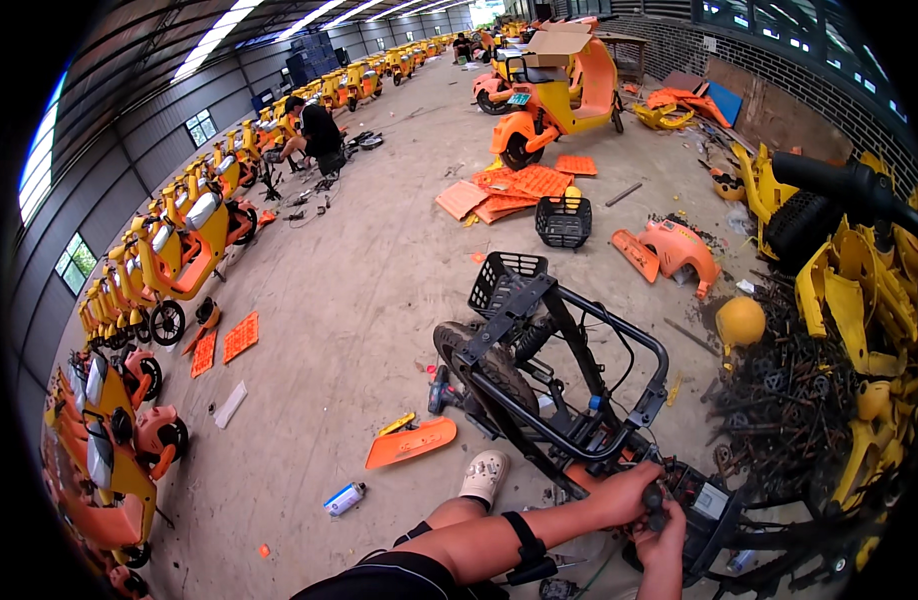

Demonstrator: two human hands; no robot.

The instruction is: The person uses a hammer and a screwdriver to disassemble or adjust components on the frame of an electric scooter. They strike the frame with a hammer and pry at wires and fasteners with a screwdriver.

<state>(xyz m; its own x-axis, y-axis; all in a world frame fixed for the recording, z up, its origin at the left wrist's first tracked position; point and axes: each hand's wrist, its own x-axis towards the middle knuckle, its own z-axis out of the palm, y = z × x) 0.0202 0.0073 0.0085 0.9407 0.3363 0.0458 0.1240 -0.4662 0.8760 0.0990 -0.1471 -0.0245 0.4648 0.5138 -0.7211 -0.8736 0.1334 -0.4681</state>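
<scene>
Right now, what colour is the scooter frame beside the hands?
Black; the frame shows best in the head view.

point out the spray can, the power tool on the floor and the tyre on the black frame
Spray can [345,499]: head view, middle of its body
Power tool [441,391]: head view, its main body
Tyre [507,372]: head view, its exposed tread
</scene>
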